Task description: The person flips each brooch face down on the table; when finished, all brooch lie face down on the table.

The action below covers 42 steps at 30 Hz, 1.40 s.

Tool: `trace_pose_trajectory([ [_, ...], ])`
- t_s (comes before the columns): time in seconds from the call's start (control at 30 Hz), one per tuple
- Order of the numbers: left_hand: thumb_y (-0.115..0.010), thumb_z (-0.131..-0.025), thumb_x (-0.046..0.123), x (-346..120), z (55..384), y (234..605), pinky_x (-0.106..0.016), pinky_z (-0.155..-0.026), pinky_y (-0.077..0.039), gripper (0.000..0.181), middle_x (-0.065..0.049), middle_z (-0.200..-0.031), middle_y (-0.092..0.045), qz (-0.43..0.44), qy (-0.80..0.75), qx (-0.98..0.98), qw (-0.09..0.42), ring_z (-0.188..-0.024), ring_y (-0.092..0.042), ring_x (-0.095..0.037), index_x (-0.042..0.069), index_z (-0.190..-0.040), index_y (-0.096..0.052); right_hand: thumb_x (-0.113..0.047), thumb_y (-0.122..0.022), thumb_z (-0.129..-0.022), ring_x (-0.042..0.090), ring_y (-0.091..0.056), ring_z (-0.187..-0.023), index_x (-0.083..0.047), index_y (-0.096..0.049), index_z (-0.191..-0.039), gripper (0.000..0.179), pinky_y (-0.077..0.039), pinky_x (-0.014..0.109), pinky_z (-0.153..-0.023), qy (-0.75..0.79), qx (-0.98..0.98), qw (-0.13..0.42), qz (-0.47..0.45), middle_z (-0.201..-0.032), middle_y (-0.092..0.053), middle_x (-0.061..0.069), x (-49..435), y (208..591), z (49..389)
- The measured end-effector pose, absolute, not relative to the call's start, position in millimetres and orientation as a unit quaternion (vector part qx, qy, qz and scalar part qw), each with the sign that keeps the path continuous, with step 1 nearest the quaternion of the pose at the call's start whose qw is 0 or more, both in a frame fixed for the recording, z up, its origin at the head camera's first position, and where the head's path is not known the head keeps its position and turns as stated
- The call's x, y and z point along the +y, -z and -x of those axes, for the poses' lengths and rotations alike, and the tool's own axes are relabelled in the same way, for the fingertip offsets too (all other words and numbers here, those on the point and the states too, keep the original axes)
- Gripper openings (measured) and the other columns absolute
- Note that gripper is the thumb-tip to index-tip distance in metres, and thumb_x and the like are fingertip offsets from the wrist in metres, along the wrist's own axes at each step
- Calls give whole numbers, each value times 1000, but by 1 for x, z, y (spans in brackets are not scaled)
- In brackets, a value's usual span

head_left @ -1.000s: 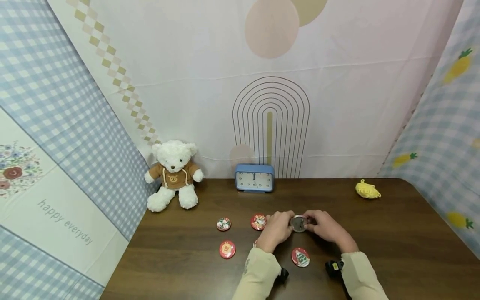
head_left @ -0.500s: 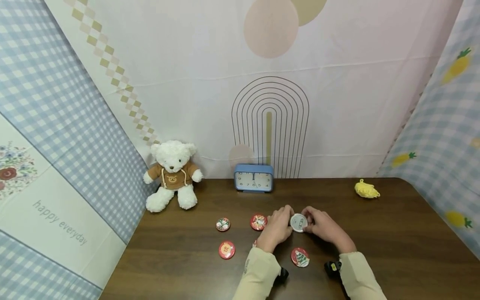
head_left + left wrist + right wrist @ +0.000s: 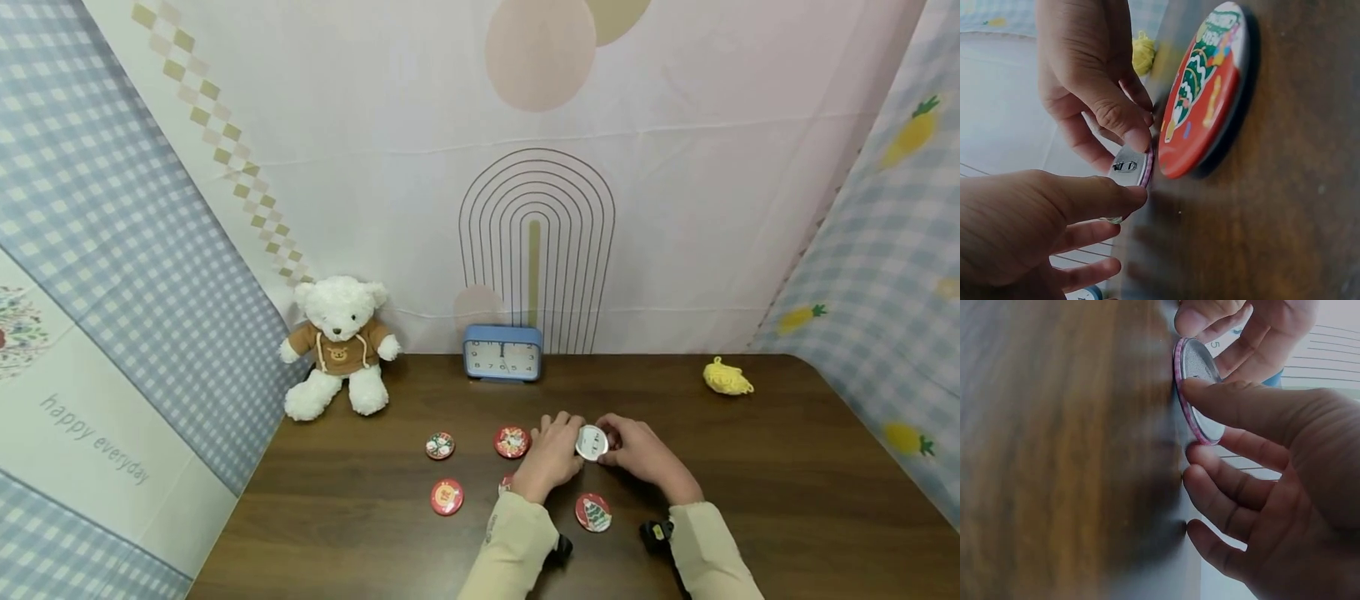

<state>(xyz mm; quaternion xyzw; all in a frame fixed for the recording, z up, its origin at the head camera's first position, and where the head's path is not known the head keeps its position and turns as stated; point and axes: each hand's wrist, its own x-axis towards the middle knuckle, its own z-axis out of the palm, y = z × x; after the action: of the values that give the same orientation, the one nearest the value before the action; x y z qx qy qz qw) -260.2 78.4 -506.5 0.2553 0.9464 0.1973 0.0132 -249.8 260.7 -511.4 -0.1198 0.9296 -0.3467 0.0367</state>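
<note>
White cloth backdrop with a thin-lined arch print [image 3: 390, 100] behind everything; dark brown wood-grain table [image 3: 322, 533] below it. At the back, a white plush bear in a brown hooded sweater [image 3: 337, 354] sits left, a blue rectangular clock [image 3: 502, 360] stands near the middle, and a small bundle of yellow yarn [image 3: 727, 379] lies to the right.

Work state: five round badges lie printed face up. Back pair: a green, white and red patterned badge [image 3: 439, 446] and a red badge with a multicoloured centre [image 3: 512, 442]. Nearer: a red badge with a gold centre [image 3: 447, 497], a red-and-white badge half hidden by the left arm [image 3: 505, 482], and a red badge with a green tree [image 3: 593, 512]. The sixth, a silver-backed round badge with a pink rim [image 3: 592, 443], is between the hands, pin side showing; judged from this layout, only that one remains unsettled.

Pose: both forearms reach in from the near edge, wrists angled toward each other. Left hand [image 3: 553, 454] holds the badge's left edge, thumb near side, fingers beyond. Right hand [image 3: 641, 450] pinches the opposite edge, thumb over the silver back, forefinger by the rim, other fingers loosely bent beside it. Badge sits low, tilted; whether its rim touches the wood, cannot tell.
</note>
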Motion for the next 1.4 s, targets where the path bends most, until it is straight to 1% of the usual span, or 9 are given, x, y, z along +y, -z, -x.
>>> trace_pose_trajectory([
  [0.13, -81, -87, 19, 77, 262, 507, -42, -85, -42, 48, -3, -127, -59, -256, -189, 948, 21, -111, -51, -26, 17, -132, -63, -7, -83, -81, 19, -53, -82, 2, -66, -118, 41, -47, 40, -75, 320, 939, 33, 122, -94, -58, 4, 261, 513, 251],
  [0.23, -80, -89, 22, 76, 262, 507, -43, -88, -43, 48, -3, -129, -59, -254, -183, 949, 27, -116, -51, -27, 18, -134, -63, -11, -83, -82, 24, -55, -90, 1, -67, -122, 45, -47, 48, -81, 301, 945, 30, 123, -100, -58, 7, 262, 514, 251],
  [0.37, -78, -90, 29, 77, 262, 507, -47, -94, -43, 52, -4, -136, -57, -251, -174, 952, 38, -124, -50, -28, 18, -138, -61, -13, -82, -83, 33, -53, -101, 2, -67, -125, 47, -43, 57, -86, 286, 950, 29, 124, -107, -57, 10, 261, 514, 250],
  [0.57, -77, -91, 32, 77, 262, 510, -55, -101, -39, 53, -4, -142, -55, -247, -161, 955, 32, -131, -47, -30, 19, -140, -61, -12, -81, -84, 37, -50, -104, 5, -66, -127, 48, -42, 59, -86, 279, 952, 33, 124, -111, -56, 14, 258, 510, 248],
  [0.73, -77, -91, 31, 78, 261, 512, -62, -105, -35, 53, -6, -146, -52, -242, -170, 955, 33, -138, -42, -35, 19, -140, -61, -12, -80, -85, 38, -49, -104, 6, -66, -127, 47, -42, 58, -86, 279, 953, 34, 117, -112, -56, 16, 257, 509, 246],
  [0.87, -77, -91, 31, 79, 261, 512, -64, -107, -32, 53, -8, -149, -50, -234, -179, 955, 41, -142, -38, -39, 19, -140, -62, -13, -80, -86, 37, -49, -104, 5, -67, -127, 46, -43, 58, -85, 278, 953, 34, 118, -112, -57, 15, 259, 509, 247],
  [1.0, -76, -92, 33, 79, 263, 511, -64, -108, -31, 53, -8, -152, -47, -230, -178, 956, 45, -143, -35, -39, 21, -141, -61, -13, -80, -86, 40, -48, -106, 6, -67, -126, 46, -42, 61, -86, 279, 952, 27, 122, -114, -57, 17, 261, 508, 248],
  [1.2, -74, -93, 34, 78, 264, 504, -64, -111, -27, 60, -8, -155, -43, -225, -200, 952, 61, -146, -32, -38, 19, -148, -54, -11, -74, -89, 48, -49, -118, 9, -62, -128, 45, -42, 64, -94, 278, 953, -12, 123, -125, -54, 26, 262, 505, 247],
  [1.4, -72, -94, 36, 73, 260, 500, -64, -112, -26, 68, -9, -157, -40, -217, -213, 950, 76, -146, -31, -38, 14, -153, -45, -15, -72, -93, 51, -48, -125, 8, -59, -133, 48, -39, 67, -97, 290, 947, -58, 127, -137, -51, 29, 256, 498, 240],
])
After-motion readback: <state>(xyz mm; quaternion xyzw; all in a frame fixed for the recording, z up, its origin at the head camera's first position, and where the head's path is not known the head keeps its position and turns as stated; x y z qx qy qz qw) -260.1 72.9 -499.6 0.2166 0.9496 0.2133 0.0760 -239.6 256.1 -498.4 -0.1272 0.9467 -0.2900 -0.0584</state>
